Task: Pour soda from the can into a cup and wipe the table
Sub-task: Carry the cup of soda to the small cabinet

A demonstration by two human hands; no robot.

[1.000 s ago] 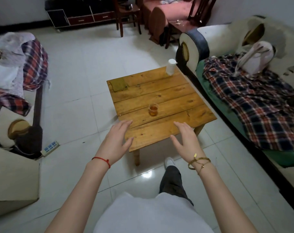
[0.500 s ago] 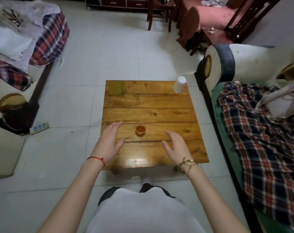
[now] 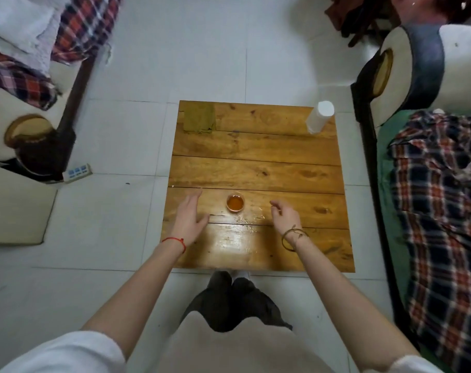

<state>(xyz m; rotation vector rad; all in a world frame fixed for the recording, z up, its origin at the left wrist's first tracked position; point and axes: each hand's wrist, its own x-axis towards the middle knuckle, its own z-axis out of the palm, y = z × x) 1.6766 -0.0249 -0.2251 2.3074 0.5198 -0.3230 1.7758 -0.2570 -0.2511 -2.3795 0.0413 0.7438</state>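
A small clear cup point(image 3: 235, 202) holding amber liquid stands on the wooden table point(image 3: 256, 170), near its front. Wet drops glisten on the boards just in front of the cup. My left hand point(image 3: 189, 219) hovers flat to the cup's left, fingers apart and empty. To the cup's right is my right hand point(image 3: 285, 216), its fingers loosely curled, holding nothing. A white can point(image 3: 319, 117) stands at the table's far right corner. At the far left corner lies a folded olive-green cloth point(image 3: 199, 119).
A sofa with a plaid blanket point(image 3: 439, 200) runs along the table's right side. Another sofa arm point(image 3: 27, 135) and a power strip point(image 3: 77, 172) sit on the tiled floor to the left. My legs point(image 3: 229, 300) are at the table's front edge.
The view has tilted down and closed in on the table. Both hands have moved forward beside the cup, and my right fingers have curled in.
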